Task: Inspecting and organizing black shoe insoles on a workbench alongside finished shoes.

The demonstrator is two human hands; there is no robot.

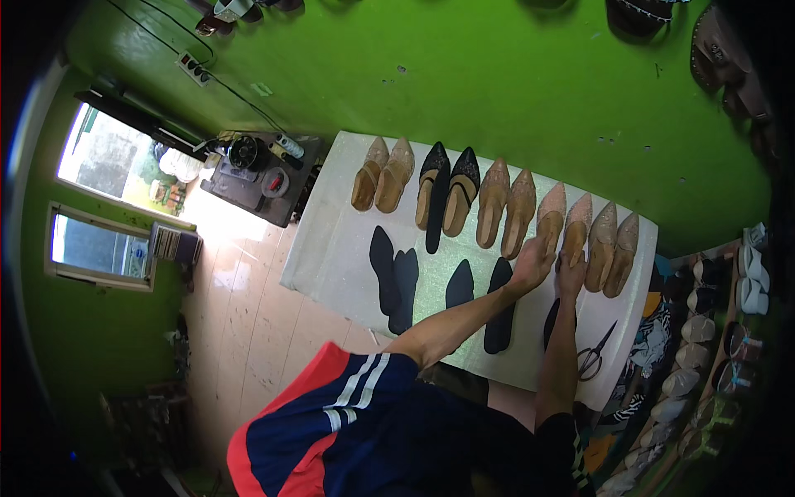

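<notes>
Both my arms reach over a white-covered table (339, 240). My left hand (530, 267) closes on the heel end of a pinkish-beige pointed mule (551, 205). Beside it, my right hand (570, 275) grips the heel end of the matching mule (578, 217). Other pointed mules stand in a row along the wall side: tan mules (389, 178), black mules (461, 195), beige mules (507, 207) and another beige pair (613, 248). A dark insole (437, 215) lies across one black mule. Nearer me lie several dark insoles (498, 319), one partly hidden by my right forearm.
Scissors (591, 358) lie near the table's right end. A small dark table (248, 192) with a fan and bottle stands at the left by the green wall (431, 83). Shoe racks (704, 331) and heaped cloth (650, 340) border the right side.
</notes>
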